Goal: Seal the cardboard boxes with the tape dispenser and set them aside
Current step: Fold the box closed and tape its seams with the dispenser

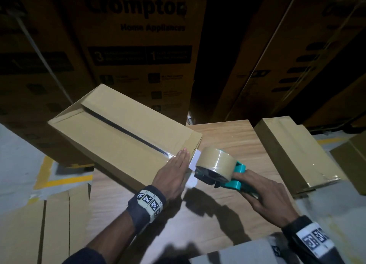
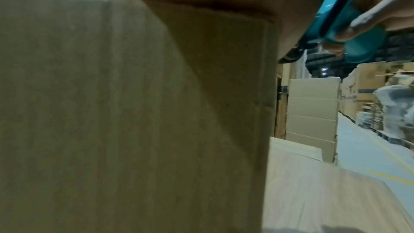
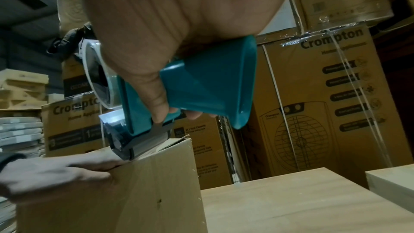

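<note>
Left hand [image 1: 174, 171] flat on cardboard box [image 1: 118, 129], fingers straight; right hand [image 1: 271, 194] curled around tape dispenser [image 1: 219, 169], roller just beyond left fingertips.

Light wood-grain table [image 1: 227, 143] under both hands. Long cardboard box [image 1: 118, 129] resting on it beneath the left hand, far end overhanging the table's left edge. Second, flatter cardboard box [image 1: 293, 154] lying on it beyond the right hand, at the right edge. Grey floor [image 1: 17, 158] with yellow lines around; flattened cardboard sheets [image 1: 49, 224] lying left of the left forearm.
</note>
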### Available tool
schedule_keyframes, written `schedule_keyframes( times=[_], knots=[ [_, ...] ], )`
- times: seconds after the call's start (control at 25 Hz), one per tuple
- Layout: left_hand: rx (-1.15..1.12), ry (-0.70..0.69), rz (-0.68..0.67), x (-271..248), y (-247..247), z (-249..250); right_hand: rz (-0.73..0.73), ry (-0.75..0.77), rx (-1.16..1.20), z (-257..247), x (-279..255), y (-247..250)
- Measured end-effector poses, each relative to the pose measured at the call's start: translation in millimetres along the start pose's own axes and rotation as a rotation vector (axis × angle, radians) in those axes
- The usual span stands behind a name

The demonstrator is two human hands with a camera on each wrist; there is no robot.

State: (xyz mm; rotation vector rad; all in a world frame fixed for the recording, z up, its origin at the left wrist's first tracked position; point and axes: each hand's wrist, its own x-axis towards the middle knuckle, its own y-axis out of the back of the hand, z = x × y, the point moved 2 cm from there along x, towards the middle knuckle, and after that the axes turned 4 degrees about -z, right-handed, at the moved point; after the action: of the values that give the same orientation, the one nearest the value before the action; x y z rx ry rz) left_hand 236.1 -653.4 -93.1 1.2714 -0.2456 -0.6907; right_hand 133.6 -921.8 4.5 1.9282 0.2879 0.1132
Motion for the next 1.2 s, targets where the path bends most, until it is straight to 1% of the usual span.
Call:
schedule_keyframes(
  times=[0.08, 0.2, 0.32, 0.44, 0.56, 0.68, 0.8, 0.96, 1.04, 1.12, 1.2],
  knots=[
    [0.012, 0.009, -0.029, 0.5, 0.3, -1.9, -0.014, -0.017, 0.005, 3.6, -13.6, 11.2],
    [-0.004, 0.031, -0.070, -0.9, 1.5, 1.6, 0.032, -0.017, 0.014, 12.9, -45.7, 30.0],
    [0.052, 0.017, -0.064, 0.5, 0.9, 2.4, 0.044, -0.052, 0.026, 18.9, -59.1, 22.2],
    [0.038, 0.021, -0.085, 1.6, 4.9, 0.7, 0.010, -0.125, 0.041, 43.5, -53.5, -31.0],
    [0.052, 0.016, -0.110, 2.5, 7.4, 2.2, -0.012, -0.164, 0.105, 67.8, -43.8, -109.0],
    [0.060, 0.032, -0.131, 4.8, 5.2, 1.8, -0.065, -0.193, 0.104, 67.4, -20.1, -170.7],
    [0.044, 0.046, -0.131, 5.6, 4.4, 1.3, -0.092, -0.196, 0.131, 57.7, 8.6, -198.7],
    [0.027, 0.058, -0.156, 5.9, 4.5, 3.0, -0.096, -0.176, 0.146, 49.5, 30.2, -207.0],
    [0.035, 0.058, -0.156, 6.5, 4.8, 3.0, -0.106, -0.131, 0.128, 53.8, 34.8, -203.0],
    [0.043, 0.050, -0.168, 7.3, 4.8, 2.0, -0.146, -0.068, 0.101, 62.2, 40.9, -194.3],
    [0.047, 0.046, -0.184, 8.2, 4.3, 0.9, -0.168, -0.005, 0.036, 63.5, 46.6, -185.9]
  ],
)
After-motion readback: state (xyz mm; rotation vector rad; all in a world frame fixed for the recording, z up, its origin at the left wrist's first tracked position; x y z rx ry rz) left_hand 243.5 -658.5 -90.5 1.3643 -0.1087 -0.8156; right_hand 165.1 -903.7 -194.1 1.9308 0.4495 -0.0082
